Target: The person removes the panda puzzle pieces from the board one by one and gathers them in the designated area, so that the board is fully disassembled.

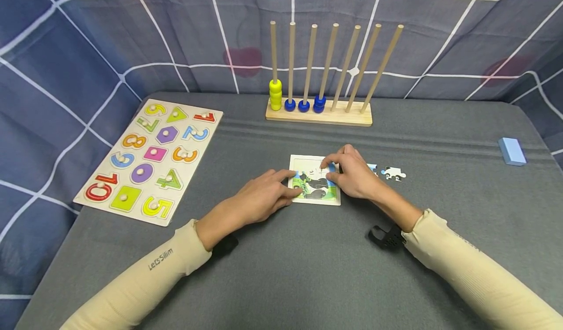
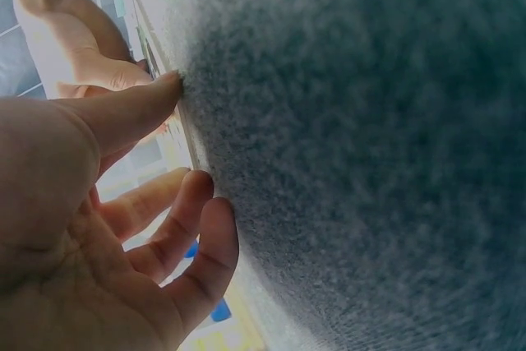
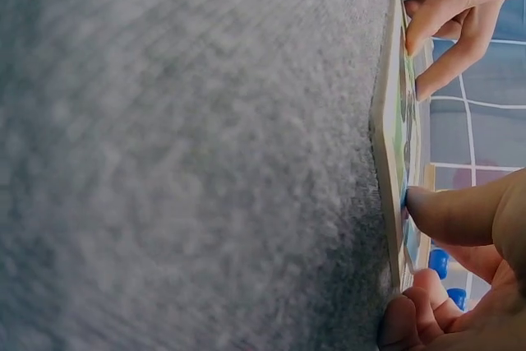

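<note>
A small jigsaw puzzle board (image 1: 315, 202) with a panda picture and a pale frame lies flat in front of me. My left hand (image 1: 263, 196) rests at its left side, thumb and index fingertips touching the picture area and rim. From the right, my right hand (image 1: 352, 173) reaches over the board's upper right part, index and thumb bent around a puzzle piece (image 1: 323, 170) that they largely cover. In the right wrist view the right thumb (image 3: 436, 207) presses at the puzzle's surface. Just right of that hand lie a loose panda puzzle piece (image 1: 393, 173) and another, partly hidden piece (image 1: 373, 167).
A wooden bead stand (image 1: 318, 116) with upright rods, yellow and blue beads stands behind the puzzle. To the left lies a number-and-shape peg board (image 1: 145, 161). A light blue block (image 1: 512, 151) sits far right. A checked curtain (image 1: 246, 27) encloses the grey table (image 1: 308, 271).
</note>
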Available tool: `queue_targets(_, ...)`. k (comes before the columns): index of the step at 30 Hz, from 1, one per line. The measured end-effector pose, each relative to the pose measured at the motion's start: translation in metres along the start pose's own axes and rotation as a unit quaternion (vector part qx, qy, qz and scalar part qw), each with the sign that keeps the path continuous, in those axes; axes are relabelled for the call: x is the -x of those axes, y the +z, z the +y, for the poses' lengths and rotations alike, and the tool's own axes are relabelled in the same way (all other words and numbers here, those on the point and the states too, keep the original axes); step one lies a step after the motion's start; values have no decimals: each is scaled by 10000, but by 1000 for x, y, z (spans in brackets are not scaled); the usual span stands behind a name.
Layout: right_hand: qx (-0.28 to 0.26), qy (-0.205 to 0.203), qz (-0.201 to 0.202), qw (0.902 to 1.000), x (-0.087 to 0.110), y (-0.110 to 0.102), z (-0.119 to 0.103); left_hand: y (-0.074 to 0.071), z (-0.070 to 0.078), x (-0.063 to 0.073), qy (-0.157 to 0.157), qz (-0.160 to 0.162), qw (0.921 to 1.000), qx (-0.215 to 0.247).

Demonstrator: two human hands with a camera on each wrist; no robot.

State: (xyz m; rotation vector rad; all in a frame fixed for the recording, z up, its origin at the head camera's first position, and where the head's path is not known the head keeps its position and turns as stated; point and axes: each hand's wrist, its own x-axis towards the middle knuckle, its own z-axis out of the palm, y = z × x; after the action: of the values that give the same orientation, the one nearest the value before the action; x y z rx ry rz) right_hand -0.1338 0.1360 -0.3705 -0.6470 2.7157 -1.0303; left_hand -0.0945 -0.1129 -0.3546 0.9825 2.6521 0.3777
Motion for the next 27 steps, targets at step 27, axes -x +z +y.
queue_targets(27, -157, 101, 259, 9995, -1, 1, 2, -1, 1, 1, 10, 35, 10000, -12)
